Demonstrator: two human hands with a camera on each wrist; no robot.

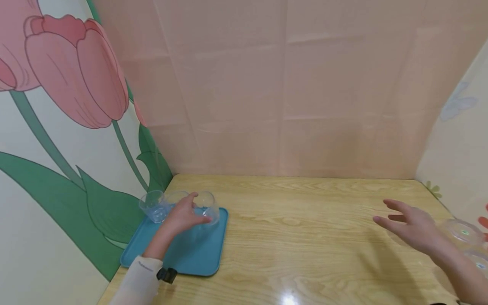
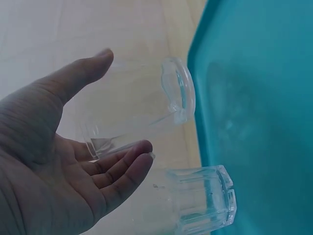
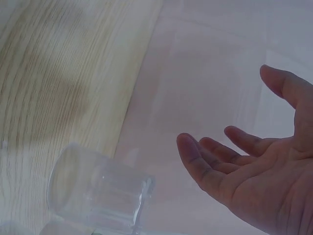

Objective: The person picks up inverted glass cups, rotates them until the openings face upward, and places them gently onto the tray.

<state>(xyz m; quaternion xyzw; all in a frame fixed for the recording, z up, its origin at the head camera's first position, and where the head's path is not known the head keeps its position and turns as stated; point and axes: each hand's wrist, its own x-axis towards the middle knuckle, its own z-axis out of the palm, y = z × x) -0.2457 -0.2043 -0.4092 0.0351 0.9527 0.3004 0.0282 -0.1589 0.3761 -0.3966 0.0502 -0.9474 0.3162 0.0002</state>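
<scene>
At the back right of the blue tray [image 1: 198,262] stands a clear cup [image 1: 209,215], upright. My left hand [image 1: 184,217] is around its side with thumb and fingers spread apart. In the left wrist view, this cup [image 2: 178,93] lies between the thumb and the bent fingers; firm contact is hard to make out through the clear wall. A second clear cup [image 1: 153,206] stands at the tray's back left, and a third is partly hidden behind the hand. My right hand [image 1: 413,228] hovers over the table's right side, fingers loosely bent, holding nothing.
Upside-down clear cups [image 3: 98,191] stand near the right wall, partly behind my right forearm. The wooden table [image 1: 297,237] meets a pink sheet [image 1: 244,84] at the back. A tulip-painted wall [image 1: 76,76] borders the tray on the left.
</scene>
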